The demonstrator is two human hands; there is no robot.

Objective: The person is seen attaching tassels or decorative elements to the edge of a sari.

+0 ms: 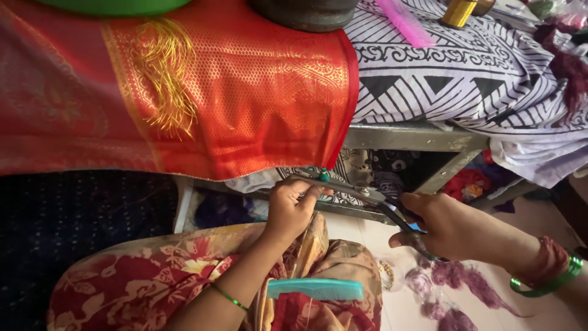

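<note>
A red cloth (184,92) with shiny gold threads hangs at the far left. Just under its edge, the left hand (293,208) pinches thin threads tight. To the right, the right hand (450,227) grips dark scissors (373,199); their long silver blades point left, touching the left fingers. A teal comb (315,288) lies near, on the lap.

Red cloth (245,92) overhead; open floor (367,236) below.

1. Red cloth (245,92): woven silk-like fabric with a glossy gold-thread pattern and loose shiny gold threads (168,73).
2. Scissors (373,199): dull grey metal blades, dark handles.
3. Comb (315,288): smooth teal plastic.
4. Sheet (465,79): matt printed cotton.
5. Bangles (554,282): glossy green.
</note>
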